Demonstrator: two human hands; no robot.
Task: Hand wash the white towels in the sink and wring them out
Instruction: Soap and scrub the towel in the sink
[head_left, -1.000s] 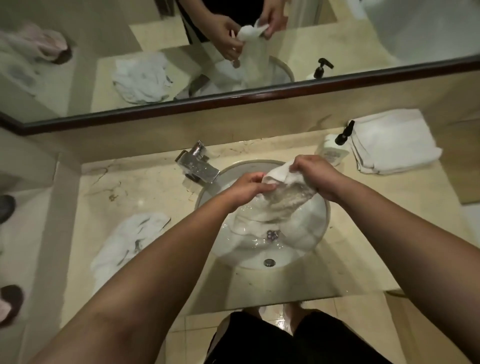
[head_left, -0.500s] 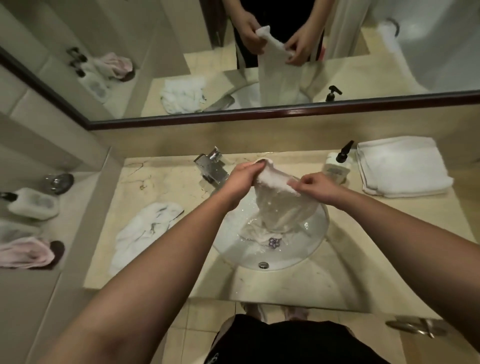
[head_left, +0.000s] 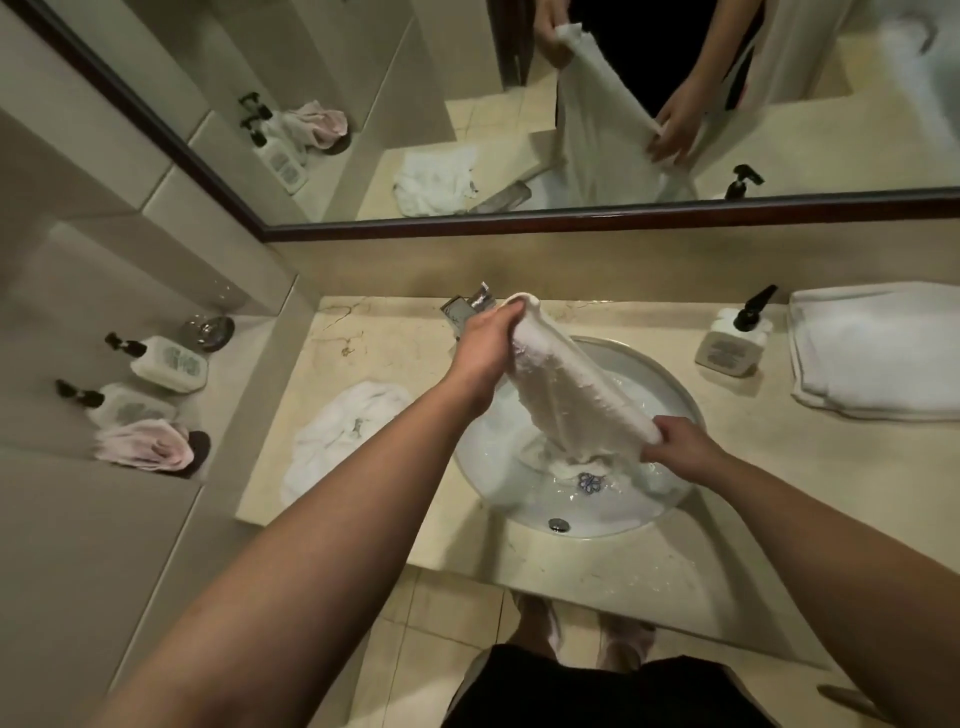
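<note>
The left hand grips the far top corner of the wet white towel and the right hand pinches its near end, stretching it taut and slanted over the sink, probably so water drains into the basin before wringing. Half a second earlier the hands were close together with the towel bunched; now they are well apart and the towel is drawn long.

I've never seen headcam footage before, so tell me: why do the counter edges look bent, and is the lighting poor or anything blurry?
Head view: the wide-angle lens bows the counter and mirror frame; the light is dim and warm, with soft glare on the wet sink; the wet towel, gripped by the left hand and right hand, looks slightly soft, as does the folded towel stack at the edge.
</note>
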